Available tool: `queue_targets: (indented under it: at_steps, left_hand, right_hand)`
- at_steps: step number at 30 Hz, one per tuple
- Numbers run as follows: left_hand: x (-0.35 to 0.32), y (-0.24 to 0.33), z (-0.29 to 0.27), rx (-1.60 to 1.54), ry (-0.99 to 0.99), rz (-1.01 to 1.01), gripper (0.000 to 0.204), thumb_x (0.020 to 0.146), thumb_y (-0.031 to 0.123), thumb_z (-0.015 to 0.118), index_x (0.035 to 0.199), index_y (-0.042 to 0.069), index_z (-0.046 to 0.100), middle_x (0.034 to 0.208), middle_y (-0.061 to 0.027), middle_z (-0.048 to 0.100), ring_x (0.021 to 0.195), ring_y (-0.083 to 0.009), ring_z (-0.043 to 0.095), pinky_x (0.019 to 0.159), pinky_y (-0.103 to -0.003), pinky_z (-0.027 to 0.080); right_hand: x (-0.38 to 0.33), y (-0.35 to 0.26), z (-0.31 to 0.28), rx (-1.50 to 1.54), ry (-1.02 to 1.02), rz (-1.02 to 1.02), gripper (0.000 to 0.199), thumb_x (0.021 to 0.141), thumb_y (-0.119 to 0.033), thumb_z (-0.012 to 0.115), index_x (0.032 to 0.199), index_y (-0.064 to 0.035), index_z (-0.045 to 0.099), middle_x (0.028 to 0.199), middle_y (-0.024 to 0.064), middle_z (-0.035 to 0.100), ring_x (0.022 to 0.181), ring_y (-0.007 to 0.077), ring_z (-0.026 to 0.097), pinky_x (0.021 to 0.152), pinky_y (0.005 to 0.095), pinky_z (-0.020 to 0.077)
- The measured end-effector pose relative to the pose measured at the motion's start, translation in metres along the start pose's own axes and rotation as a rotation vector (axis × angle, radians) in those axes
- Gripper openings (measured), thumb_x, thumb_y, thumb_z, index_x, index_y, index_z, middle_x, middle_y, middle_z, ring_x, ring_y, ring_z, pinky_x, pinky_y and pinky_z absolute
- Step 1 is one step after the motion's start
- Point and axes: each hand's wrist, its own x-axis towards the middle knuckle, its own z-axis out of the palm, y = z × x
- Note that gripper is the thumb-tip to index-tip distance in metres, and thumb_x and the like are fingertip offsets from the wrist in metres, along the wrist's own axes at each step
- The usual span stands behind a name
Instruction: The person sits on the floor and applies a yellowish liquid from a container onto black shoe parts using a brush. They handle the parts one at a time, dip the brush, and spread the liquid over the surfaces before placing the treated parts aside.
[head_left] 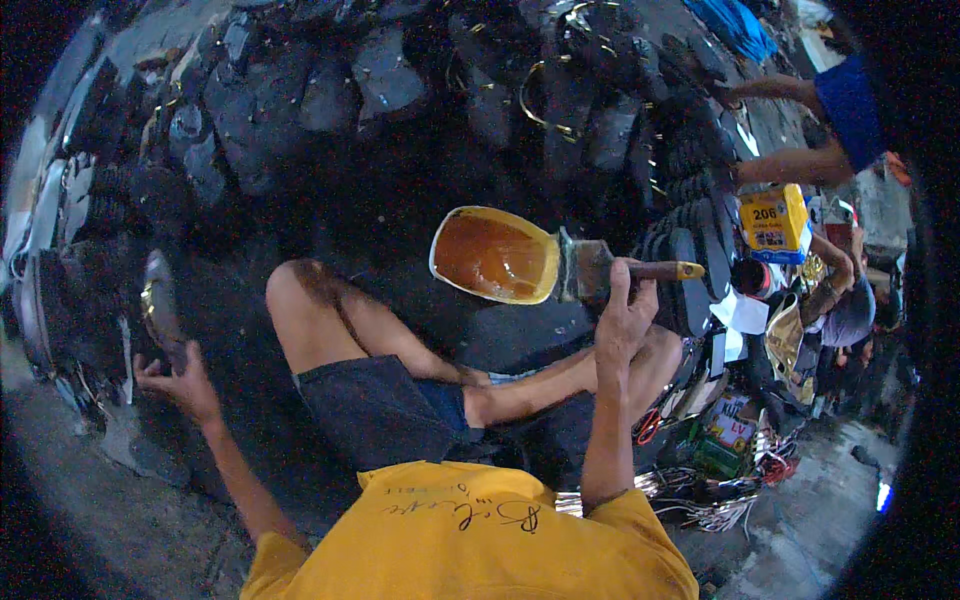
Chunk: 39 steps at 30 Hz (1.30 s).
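Note:
My right hand [626, 310] is closed round the wooden handle of a wide flat brush [590, 268]. The brush head meets the right rim of a white tub [553, 270] coated inside with amber, glossy liquid [490, 258]. At the far left my left hand [180, 387] has its thumb and fingers apart. Just beyond its fingertips is a dark, sole-shaped piece [163, 300] with a shiny gold detail; whether a finger touches it I cannot make out.
Dark soles and sandal pieces [385, 75] cover the ground ahead and at both sides. To the right stand a yellow-and-blue container [775, 222] and bundles of strips [720, 505]. Another person's arms [800, 165] reach in from the upper right; a further person [845, 300] sits below.

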Motion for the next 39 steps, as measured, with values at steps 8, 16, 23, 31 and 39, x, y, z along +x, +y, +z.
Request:
queue_targets:
  at_steps: [8, 16, 23, 31, 39]
  left_hand:
    - [-0.121, 0.180, -0.027, 0.365, -0.747, 0.672, 0.053, 0.074, 0.000, 0.071, 0.126, 0.005, 0.065, 0.142, -0.0164, 0.057, 0.137, -0.0376, 0.045, 0.115, -0.045, 0.036]
    - [-0.155, 0.262, 0.007, -1.001, -1.077, -0.626, 0.041, 0.096, 0.025, 0.066, 0.131, 0.003, 0.060, 0.112, -0.0110, 0.069, 0.089, -0.0144, 0.068, 0.080, -0.028, 0.056]
    - [-0.206, 0.293, 0.017, -1.268, -1.186, -0.778, 0.050, 0.101, 0.037, 0.057, 0.139, 0.004, 0.050, 0.115, -0.0120, 0.068, 0.092, -0.0192, 0.070, 0.076, -0.031, 0.059]
    - [-0.205, 0.297, 0.023, -1.467, -1.320, -0.796, 0.061, 0.101, 0.046, 0.053, 0.144, 0.003, 0.046, 0.128, -0.0145, 0.065, 0.105, -0.0282, 0.069, 0.091, -0.041, 0.059]
    - [-0.207, 0.297, 0.018, -1.456, -1.295, -0.544, 0.055, 0.103, 0.042, 0.051, 0.144, 0.005, 0.048, 0.128, -0.0143, 0.064, 0.107, -0.0254, 0.068, 0.091, -0.040, 0.059]
  right_hand:
    - [-0.038, 0.081, -0.008, 0.000, -0.412, 0.187, 0.040, 0.092, -0.035, 0.072, 0.110, 0.0004, 0.069, 0.110, 0.0121, 0.069, 0.103, 0.0263, 0.062, 0.089, 0.0358, 0.0490]
    - [0.009, -0.022, -0.029, 0.806, -0.304, 0.332, 0.042, 0.090, -0.030, 0.078, 0.119, -0.0005, 0.069, 0.106, 0.0068, 0.072, 0.092, 0.0159, 0.067, 0.083, 0.0289, 0.0533]
    - [-0.018, -0.101, 0.009, 0.647, -0.177, -0.232, 0.026, 0.088, -0.022, 0.080, 0.106, -0.0046, 0.072, 0.096, 0.0058, 0.075, 0.080, 0.0154, 0.068, 0.076, 0.0309, 0.0557]
    - [-0.032, -0.101, 0.005, 0.715, -0.273, -0.285, 0.026, 0.079, -0.019, 0.086, 0.093, -0.0031, 0.071, 0.084, 0.0075, 0.074, 0.073, 0.0153, 0.068, 0.069, 0.0314, 0.0559]
    - [-0.015, -0.130, -0.021, 0.763, -0.244, -0.151, 0.023, 0.085, -0.019, 0.081, 0.093, -0.0007, 0.070, 0.079, 0.0038, 0.071, 0.070, 0.0092, 0.064, 0.066, 0.0270, 0.0523]
